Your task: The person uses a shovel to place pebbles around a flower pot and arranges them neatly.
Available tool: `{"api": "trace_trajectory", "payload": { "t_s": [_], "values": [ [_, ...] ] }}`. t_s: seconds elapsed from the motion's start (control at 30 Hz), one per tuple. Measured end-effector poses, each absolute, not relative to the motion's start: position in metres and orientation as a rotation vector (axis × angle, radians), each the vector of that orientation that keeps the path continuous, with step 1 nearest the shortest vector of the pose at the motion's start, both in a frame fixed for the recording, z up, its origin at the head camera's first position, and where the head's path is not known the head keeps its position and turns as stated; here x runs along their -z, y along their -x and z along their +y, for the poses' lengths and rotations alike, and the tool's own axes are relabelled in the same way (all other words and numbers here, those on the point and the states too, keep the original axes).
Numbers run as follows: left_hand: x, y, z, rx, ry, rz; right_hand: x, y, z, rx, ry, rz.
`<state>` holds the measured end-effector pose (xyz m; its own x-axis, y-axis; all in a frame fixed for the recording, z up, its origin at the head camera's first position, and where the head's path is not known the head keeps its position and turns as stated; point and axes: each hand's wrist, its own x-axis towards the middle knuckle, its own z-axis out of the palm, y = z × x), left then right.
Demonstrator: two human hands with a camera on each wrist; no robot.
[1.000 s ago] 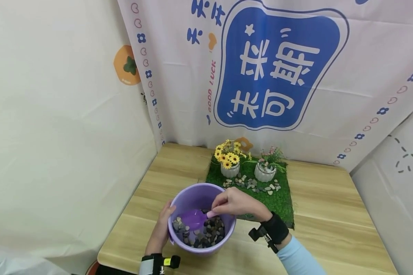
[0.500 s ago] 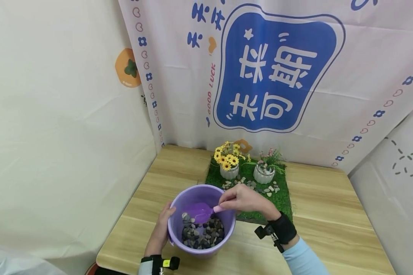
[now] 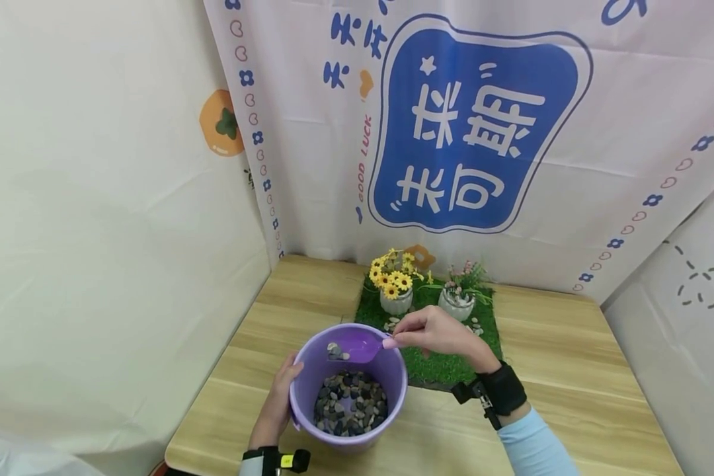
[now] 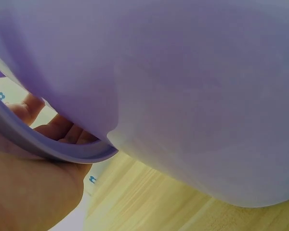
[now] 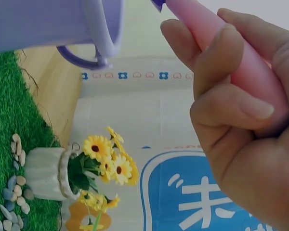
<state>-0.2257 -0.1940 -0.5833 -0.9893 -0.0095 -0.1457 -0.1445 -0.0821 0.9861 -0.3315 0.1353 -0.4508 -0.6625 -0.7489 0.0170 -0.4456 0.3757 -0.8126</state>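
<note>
A purple bucket [image 3: 361, 439] stands on the table, with many small pebbles [image 3: 339, 403] at its bottom. My left hand [image 3: 279, 396] holds its left side, thumb over the rim; the left wrist view shows the bucket's handle [image 4: 77, 153] lying across this hand. My right hand [image 3: 437, 330] grips the pink handle [image 5: 253, 79] of a purple scoop [image 3: 363, 348], fingers curled round it. The scoop is level near the bucket's far rim, above the pebbles inside, with a few pebbles [image 3: 334, 350] at its front end.
Behind the bucket lies a green turf mat [image 3: 452, 369]. On it stand a white pot of yellow flowers [image 3: 396, 304] and a white pot with pink-flowered greenery [image 3: 455, 307]. Loose stones [image 5: 14, 192] lie in front of the pots. A printed cloth [image 3: 327, 198] hangs behind the wooden table [image 3: 559, 370].
My right hand has lifted the scoop from among the pebbles up toward the far right rim, carrying a few pebbles. My left hand stays on the bucket. The view has tilted slightly up.
</note>
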Motion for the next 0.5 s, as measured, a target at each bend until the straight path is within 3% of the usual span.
{"api": "trace_trajectory", "payload": {
  "t_s": [0.5],
  "values": [
    [0.584, 0.224, -0.194, -2.27, 0.137, 2.071, 0.452, 0.344, 0.151, 1.231, 0.937, 2.34]
  ]
}}
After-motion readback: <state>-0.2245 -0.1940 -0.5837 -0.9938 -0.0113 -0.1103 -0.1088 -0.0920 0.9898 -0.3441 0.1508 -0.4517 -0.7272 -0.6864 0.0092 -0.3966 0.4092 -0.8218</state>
